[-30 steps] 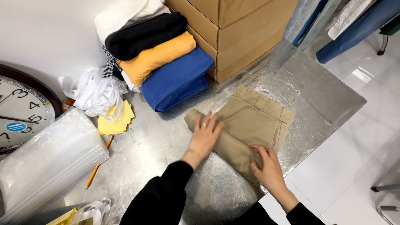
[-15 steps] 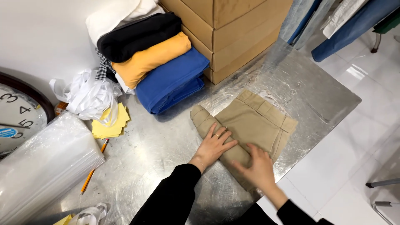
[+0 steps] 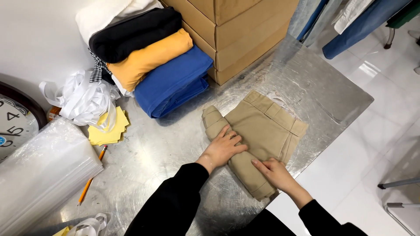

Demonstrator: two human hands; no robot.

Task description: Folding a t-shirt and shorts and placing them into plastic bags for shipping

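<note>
One view only, from the head camera, looking down on a metal table (image 3: 183,148).

Two bare hands in black sleeves, both on a pair of folded khaki shorts (image 3: 262,126) lying near the table's right-hand edge, waistband toward the far corner. Left hand (image 3: 222,147): flat, fingers spread slightly, palm pressing down on the rolled fold along the shorts' left side; nothing gripped. Right hand (image 3: 274,171): fingers extended and close together, fingertips resting on the near end of the same fold, close to the table's near edge; nothing gripped.

Behind the shorts, toward the far edge: stack of brown cardboard boxes (image 3: 236,30). Left of the boxes, touching them: leaning pile of folded garments, blue (image 3: 173,81) lowest, then mustard yellow (image 3: 146,57), black (image 3: 131,28), white (image 3: 109,11) on top.

Along the left edge: crumpled white plastic bags (image 3: 83,98), overlapping yellow paper sheets (image 3: 107,129); thick stack of clear plastic bags (image 3: 41,170); orange pencil (image 3: 92,175) just beside that stack. Round wall clock (image 3: 15,124) partly shown at the far left, leaning by the wall.

Off the table, upper right: hanging denim garment (image 3: 363,26) above a glossy white floor (image 3: 372,148).
</note>
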